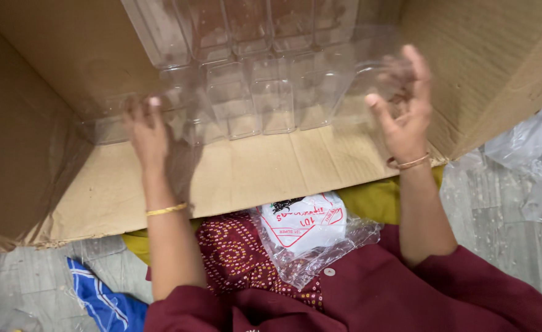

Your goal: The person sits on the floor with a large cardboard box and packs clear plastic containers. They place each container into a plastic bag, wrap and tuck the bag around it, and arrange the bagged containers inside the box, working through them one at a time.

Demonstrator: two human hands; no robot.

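Grey floor [504, 209]; open-fingered hands, left [148, 132], right [406, 107], inside cardboard box [252, 172]

Carton [271, 172]: matt brown corrugated cardboard, rough torn edges. Trays [246, 74]: clear glossy moulded plastic. Bag [311, 252]: crinkled transparent film w/ white contents. Bangles [166, 209]: shiny metal. Sleeves [406, 295]: maroon cloth.

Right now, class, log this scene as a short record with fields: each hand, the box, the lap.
Left hand: open, fingers on clear plastic trays
Right hand: open, at the trays' right edge
Box: cardboard box on its side, trays stacked inside
Lap: white packet in clear wrap
Floor: blue cloth, plastic sheeting
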